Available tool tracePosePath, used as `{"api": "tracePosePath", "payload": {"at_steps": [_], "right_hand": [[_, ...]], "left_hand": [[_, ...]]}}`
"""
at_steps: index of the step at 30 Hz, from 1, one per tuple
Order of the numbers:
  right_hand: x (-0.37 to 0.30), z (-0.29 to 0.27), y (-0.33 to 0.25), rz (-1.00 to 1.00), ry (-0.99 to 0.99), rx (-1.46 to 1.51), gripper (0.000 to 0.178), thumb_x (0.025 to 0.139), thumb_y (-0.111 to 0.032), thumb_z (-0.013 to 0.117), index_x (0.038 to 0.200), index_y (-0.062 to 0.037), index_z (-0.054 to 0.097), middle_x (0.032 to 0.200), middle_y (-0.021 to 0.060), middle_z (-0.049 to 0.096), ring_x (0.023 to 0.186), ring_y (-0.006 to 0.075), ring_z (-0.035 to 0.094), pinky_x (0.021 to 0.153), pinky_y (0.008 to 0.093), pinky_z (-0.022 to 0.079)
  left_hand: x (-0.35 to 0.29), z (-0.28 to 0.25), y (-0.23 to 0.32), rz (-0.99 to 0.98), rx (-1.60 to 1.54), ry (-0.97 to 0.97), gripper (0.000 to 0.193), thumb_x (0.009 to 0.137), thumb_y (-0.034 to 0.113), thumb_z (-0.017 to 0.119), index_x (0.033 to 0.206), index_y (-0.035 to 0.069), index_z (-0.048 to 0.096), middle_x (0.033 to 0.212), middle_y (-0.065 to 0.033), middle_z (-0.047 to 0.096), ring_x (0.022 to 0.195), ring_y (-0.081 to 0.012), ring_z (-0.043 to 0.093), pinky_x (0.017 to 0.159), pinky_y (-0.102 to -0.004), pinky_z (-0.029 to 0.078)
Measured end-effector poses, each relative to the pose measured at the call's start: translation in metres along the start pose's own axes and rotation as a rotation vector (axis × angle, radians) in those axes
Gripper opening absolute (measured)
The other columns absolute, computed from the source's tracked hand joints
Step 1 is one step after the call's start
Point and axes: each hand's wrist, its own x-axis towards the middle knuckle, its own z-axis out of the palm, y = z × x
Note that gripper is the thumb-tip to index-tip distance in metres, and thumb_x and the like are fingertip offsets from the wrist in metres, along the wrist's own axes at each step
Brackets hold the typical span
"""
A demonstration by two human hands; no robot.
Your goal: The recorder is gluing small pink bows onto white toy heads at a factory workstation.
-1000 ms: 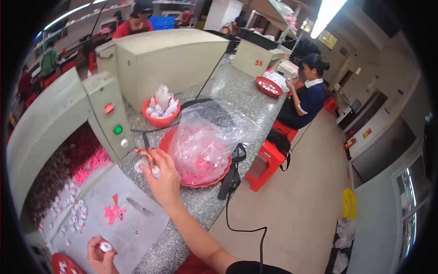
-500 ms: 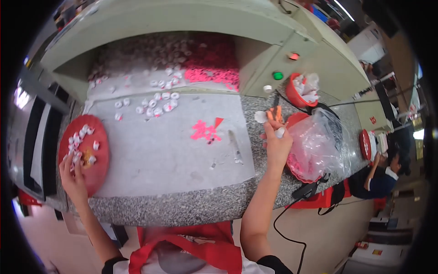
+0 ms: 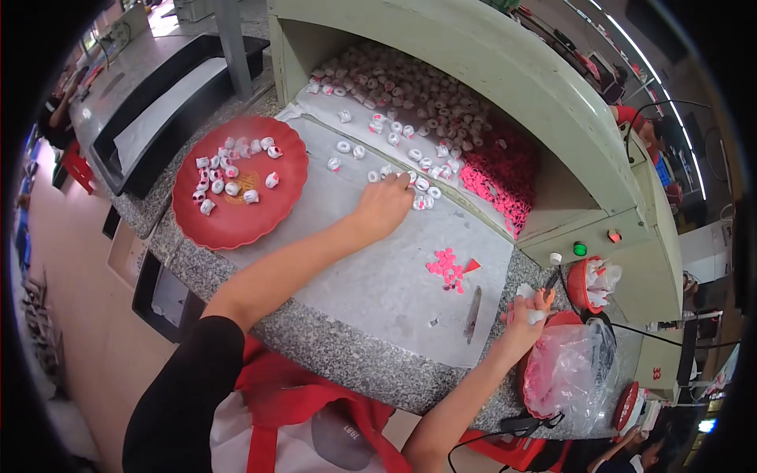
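Observation:
My left hand (image 3: 385, 207) reaches over the sheet with its fingers curled down among small white rounded pieces (image 3: 423, 202) with pink spots. Whatever is between its fingertips is hidden. My right hand (image 3: 520, 325) is closed around a small white cylindrical thing (image 3: 536, 317) at the sheet's right. By its fingers are a flat white piece (image 3: 526, 291) and a tool with orange parts and a dark tip (image 3: 550, 282); whether the hand grips them cannot be made out. A red scalloped plate (image 3: 229, 230) at the left bears several of the white pieces.
Inside the grey-green booth (image 3: 505, 71) lie heaps of white pieces and pink bits (image 3: 501, 177). Pink discs (image 3: 445, 268) and a thin flat blade (image 3: 473, 314) rest on the white sheet (image 3: 378, 299). Red bowls, one under clear plastic (image 3: 572, 363), stand right. Black trays (image 3: 142, 173) stand left.
My left hand has left the red plate and moved to the white pieces before the booth. The view has turned left. My right hand stays beside the sheet, still holding the white cylinder.

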Motion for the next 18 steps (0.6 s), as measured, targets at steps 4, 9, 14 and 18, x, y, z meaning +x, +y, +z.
{"api": "tracePosePath", "payload": {"at_steps": [4,9,14,18], "right_hand": [[-0.022,0.017,0.001,-0.075,-0.164,0.086,0.044,0.074,0.001,0.057,0.114,-0.0019,0.040,0.089,0.0051,0.046,0.070,0.0132,0.050,0.063,0.0255,0.047],[-0.049,0.029,-0.017,-0.081,-0.475,0.214,0.041,0.074,0.004,0.058,0.110,-0.0017,0.040,0.095,0.0123,0.053,0.086,0.0214,0.058,0.071,0.0303,0.049],[-0.037,0.031,-0.025,0.030,-0.448,0.249,0.035,0.078,-0.003,0.057,0.109,0.0000,0.040,0.096,0.0165,0.058,0.083,0.0233,0.060,0.069,0.0298,0.050],[-0.001,0.026,0.000,0.231,-0.302,0.271,0.034,0.082,-0.012,0.056,0.109,0.0001,0.041,0.098,0.0172,0.059,0.082,0.0225,0.061,0.059,0.0280,0.051]], "left_hand": [[-0.012,-0.023,0.012,0.050,-0.260,0.072,0.029,0.072,0.003,0.059,0.100,0.004,0.056,0.091,-0.0099,0.052,0.073,-0.0244,0.057,0.063,-0.0356,0.048],[-0.056,-0.072,0.039,-0.679,-2.228,-0.494,0.041,0.082,0.002,0.053,0.122,0.005,0.042,0.100,-0.0092,0.056,0.084,-0.0162,0.059,0.069,-0.0260,0.051],[-0.066,-0.071,0.052,-0.686,-2.158,-0.516,0.039,0.079,0.001,0.056,0.117,0.001,0.045,0.102,-0.0099,0.056,0.086,-0.0173,0.059,0.075,-0.0267,0.051],[-0.078,-0.058,0.055,-0.499,-1.866,-0.401,0.036,0.075,-0.004,0.059,0.110,0.000,0.049,0.102,-0.0091,0.055,0.085,-0.0168,0.059,0.076,-0.0299,0.051]]}}
